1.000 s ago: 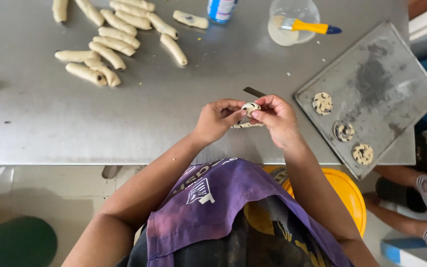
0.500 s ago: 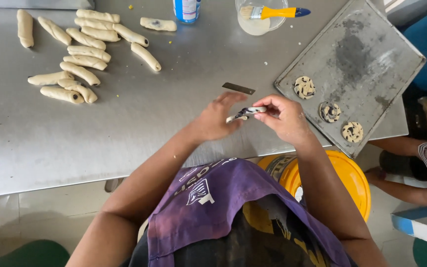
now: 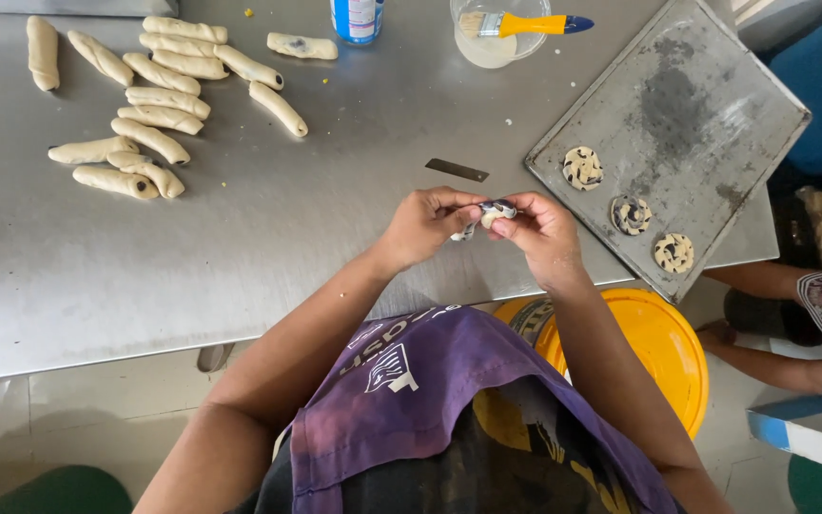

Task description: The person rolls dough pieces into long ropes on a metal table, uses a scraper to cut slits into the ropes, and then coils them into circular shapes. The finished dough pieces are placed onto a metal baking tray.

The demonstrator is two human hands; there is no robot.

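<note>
Hands meet above a steel table [image 3: 268,247]: left hand [image 3: 427,227] and right hand [image 3: 542,231] pinch a small dough piece [image 3: 493,213] between their fingertips. Beyond the fingers lies a tray [image 3: 706,105]; dough rolls [image 3: 159,100] sit far left.

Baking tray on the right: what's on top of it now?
Three flat marbled dough rounds lie on the tray, in a row near its lower-left edge. The rest shows bare, stained metal. Their undersides are hidden.

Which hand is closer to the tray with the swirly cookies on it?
The right hand. It sits just beside the baking tray and its near edge, pinching the small dough piece. The left hand is on the far side of the dough, further from the tray.
</note>
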